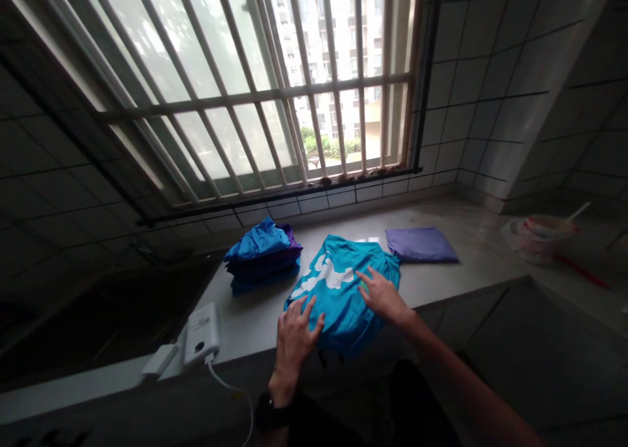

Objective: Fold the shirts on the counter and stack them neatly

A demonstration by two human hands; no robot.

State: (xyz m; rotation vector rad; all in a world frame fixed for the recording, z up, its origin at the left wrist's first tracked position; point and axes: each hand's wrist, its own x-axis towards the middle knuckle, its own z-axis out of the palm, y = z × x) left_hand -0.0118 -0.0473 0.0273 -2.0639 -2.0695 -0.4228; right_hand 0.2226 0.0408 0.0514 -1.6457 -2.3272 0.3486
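A turquoise T-shirt (343, 283) with a white print lies spread on the pale counter (481, 264), its lower part hanging over the front edge. My left hand (296, 332) rests flat on the shirt's lower left part, fingers spread. On the shirt's right side my right hand (381, 294) lies with its fingers stretched out, pressing the cloth. Neither hand holds anything.
A stack of folded blue and purple clothes (263, 254) sits left of the shirt. A folded lilac cloth (420, 244) lies to its right. A white device (202, 334) with a cable is at the counter's front left. A bowl in a plastic bag (540, 237) stands far right. A dark sink (98, 316) is left.
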